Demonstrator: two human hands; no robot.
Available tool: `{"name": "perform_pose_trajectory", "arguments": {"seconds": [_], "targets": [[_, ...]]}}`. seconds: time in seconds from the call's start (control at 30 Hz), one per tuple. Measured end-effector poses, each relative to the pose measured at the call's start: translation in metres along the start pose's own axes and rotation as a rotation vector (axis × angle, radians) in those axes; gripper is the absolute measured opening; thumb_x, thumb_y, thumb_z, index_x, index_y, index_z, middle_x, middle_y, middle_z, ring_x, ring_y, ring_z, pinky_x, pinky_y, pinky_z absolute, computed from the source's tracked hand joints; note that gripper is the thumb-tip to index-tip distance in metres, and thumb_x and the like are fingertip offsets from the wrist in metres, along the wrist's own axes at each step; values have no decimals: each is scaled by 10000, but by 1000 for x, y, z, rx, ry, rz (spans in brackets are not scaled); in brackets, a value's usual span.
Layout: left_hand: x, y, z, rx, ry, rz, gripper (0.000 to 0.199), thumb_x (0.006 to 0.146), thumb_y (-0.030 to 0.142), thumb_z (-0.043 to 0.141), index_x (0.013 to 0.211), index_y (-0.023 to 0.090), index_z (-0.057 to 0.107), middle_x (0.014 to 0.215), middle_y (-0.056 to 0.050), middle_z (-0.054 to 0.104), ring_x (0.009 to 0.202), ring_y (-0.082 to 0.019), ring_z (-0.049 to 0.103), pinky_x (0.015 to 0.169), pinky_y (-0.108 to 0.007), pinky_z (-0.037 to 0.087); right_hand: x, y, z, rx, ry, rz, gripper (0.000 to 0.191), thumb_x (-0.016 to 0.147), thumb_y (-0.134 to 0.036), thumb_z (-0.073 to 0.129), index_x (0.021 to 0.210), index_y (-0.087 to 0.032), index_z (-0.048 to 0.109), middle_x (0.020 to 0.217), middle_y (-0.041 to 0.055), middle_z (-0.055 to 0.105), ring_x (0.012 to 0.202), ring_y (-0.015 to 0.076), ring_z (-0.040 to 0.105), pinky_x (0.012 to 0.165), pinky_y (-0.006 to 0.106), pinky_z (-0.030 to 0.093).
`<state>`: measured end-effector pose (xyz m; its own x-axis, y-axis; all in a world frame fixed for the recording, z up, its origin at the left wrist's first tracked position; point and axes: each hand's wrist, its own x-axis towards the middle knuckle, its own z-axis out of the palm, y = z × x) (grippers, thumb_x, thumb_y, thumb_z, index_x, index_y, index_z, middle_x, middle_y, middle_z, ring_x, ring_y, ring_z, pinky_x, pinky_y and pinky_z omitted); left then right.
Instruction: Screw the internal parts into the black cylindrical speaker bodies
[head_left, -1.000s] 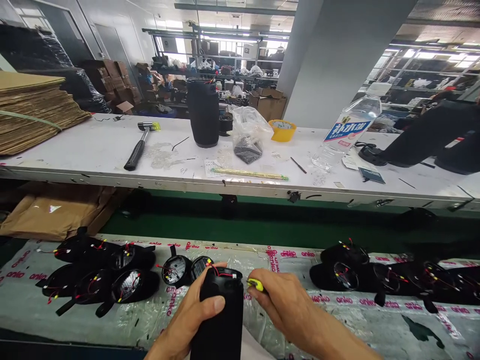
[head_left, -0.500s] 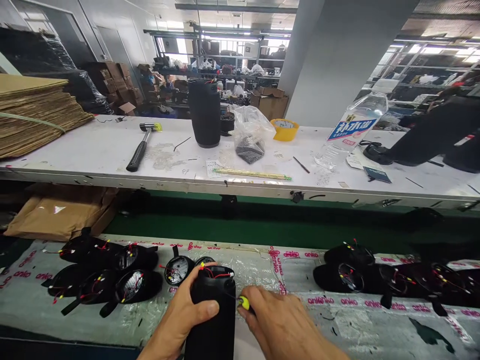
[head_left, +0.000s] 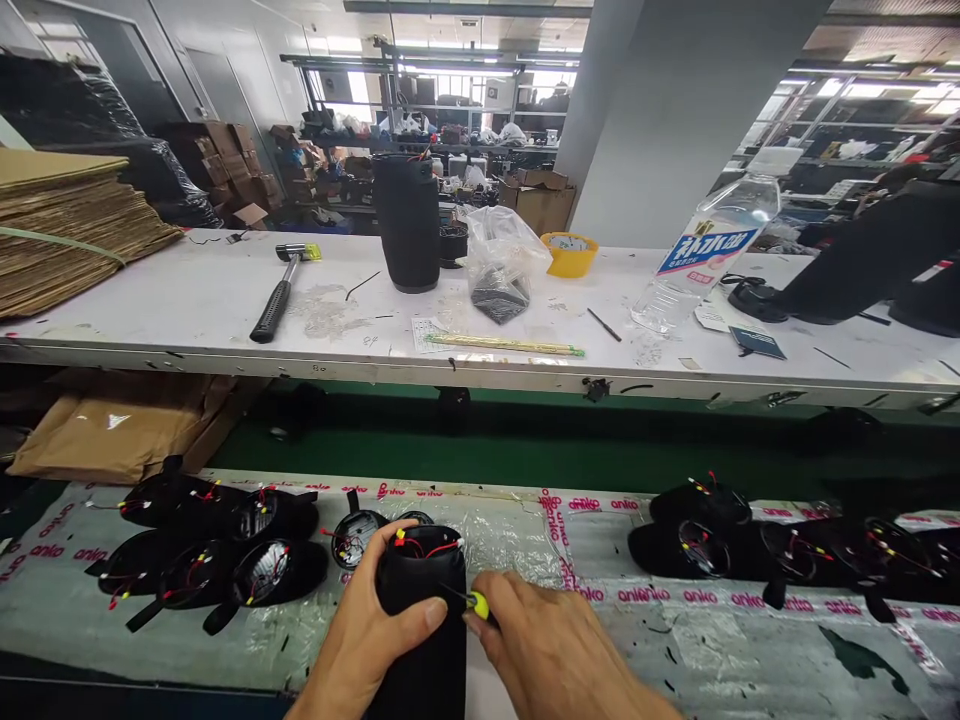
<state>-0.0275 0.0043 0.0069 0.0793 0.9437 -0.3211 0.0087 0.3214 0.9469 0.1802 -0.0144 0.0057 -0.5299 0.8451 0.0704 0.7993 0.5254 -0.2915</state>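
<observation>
Holding a black cylinder w/ L hand, btwn two groups of black housings; R hand pinching a yellow tool at cylinder's side (can't tell if touching).

Rear worktop behind, lower bench in front.
Worktop, left to right: cardboard stack, hammer, upright cylindrical housing, plastic bag, tape roll, bottle. Cardboard boxes behind worktop. Lower bench: wired housings left and right; held housing between left hand and right hand.

Bare left hand, short thumbnail, bare right hand, bare forearms
</observation>
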Motion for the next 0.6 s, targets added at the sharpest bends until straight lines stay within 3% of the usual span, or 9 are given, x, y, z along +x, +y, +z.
{"name": "perform_pose_trajectory", "arguments": {"seconds": [0.17,0.6], "targets": [[0,-1,3,-4,30,8,815,621,538,853,1299,233,518,1149,-74,739,1087,-333,656,961,-396,472,-3,-1,8,7,21,50,115,1008,-226,539,1076,-261,454,837,-40,714,625,219,729,473,323,309],[-2,-4,6,-56,30,-46,870,621,552,863,1338,252,473,1145,-75,739,1041,-315,674,943,-396,505,-6,-11,14,29,99,129,199,954,-183,571,1053,-280,428,796,-79,707,567,206,717,485,316,362]]}}
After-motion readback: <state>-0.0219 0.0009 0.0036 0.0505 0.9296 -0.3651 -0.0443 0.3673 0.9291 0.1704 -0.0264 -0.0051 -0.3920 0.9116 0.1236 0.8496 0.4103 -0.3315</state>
